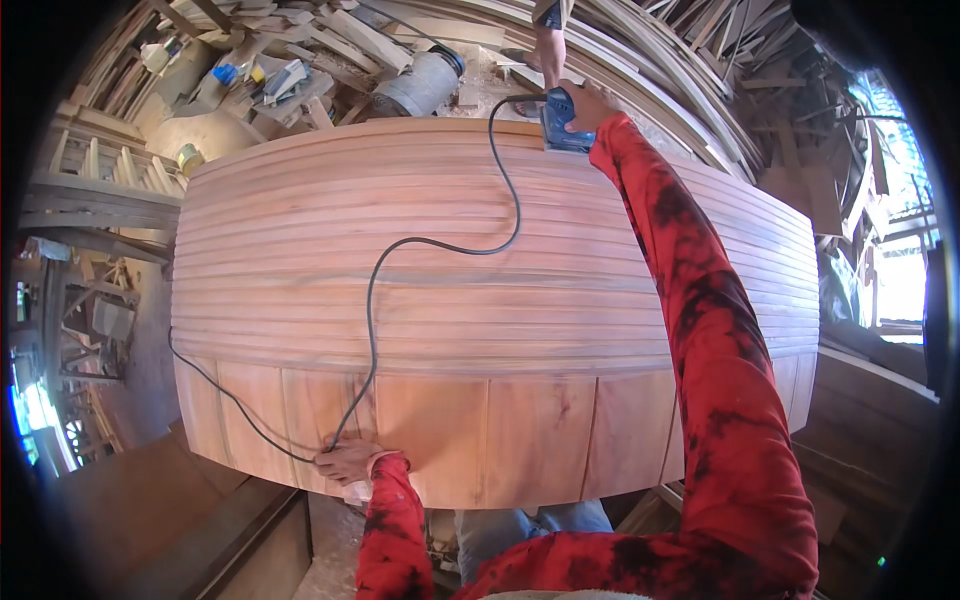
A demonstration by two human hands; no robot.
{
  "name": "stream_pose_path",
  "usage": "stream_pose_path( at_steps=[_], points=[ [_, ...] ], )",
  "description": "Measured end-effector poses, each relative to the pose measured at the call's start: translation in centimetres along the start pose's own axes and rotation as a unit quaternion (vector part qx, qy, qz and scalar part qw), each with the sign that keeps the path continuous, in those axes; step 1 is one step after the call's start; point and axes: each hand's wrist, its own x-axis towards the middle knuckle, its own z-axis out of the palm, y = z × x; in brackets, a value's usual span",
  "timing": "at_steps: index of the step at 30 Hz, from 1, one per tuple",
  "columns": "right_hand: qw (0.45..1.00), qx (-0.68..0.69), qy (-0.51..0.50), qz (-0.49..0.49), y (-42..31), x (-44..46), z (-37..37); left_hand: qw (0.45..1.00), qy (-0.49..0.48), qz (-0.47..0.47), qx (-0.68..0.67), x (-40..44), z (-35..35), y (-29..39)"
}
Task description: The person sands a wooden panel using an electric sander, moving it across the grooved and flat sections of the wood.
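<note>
My right hand [592, 106] reaches to the far edge of a large wooden panel [440, 290] and grips a blue electric sander [566, 128], its flat base down on the wood. Out of the sander runs a dark power cord [372, 310], curving down across the panel. At the near edge my left hand [347, 462] is closed around that cord, and the cord goes on from there to the panel's left side. Horizontal grooved slats cover most of the panel; smooth wide boards [540, 430] line the near side.
Beyond the far edge stands another person's leg [550, 55]. A metal cylinder [420, 85] lies among scattered wood offcuts at the back. Long timber strips [670, 70] are piled at the upper right. Wooden frames [100, 200] stand to the left.
</note>
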Motion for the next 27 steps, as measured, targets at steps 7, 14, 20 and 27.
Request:
stream_pose_path(
  at_steps=[7, 14, 20, 27],
  points=[
    [0.998, 0.025, 0.05, -0.042, -7.0, 3.0, -0.1, 0.997, 0.053, 0.034, 0.041, 0.3, 0.4, -0.2],
    [0.997, -0.001, 0.056, -0.044, -15.0, 4.6, -2.2, 0.998, 0.063, 0.026, 0.013, 0.3, 0.6, 0.2],
    [0.995, 0.001, 0.055, -0.081, -18.7, 7.2, -1.6, 0.998, 0.064, 0.016, 0.007, 0.3, 0.0, 0.6],
    [0.994, -0.004, 0.058, -0.094, -23.9, 8.0, -2.7, 0.998, 0.036, 0.02, 0.043, 0.4, 0.6, 0.1]
  ],
)
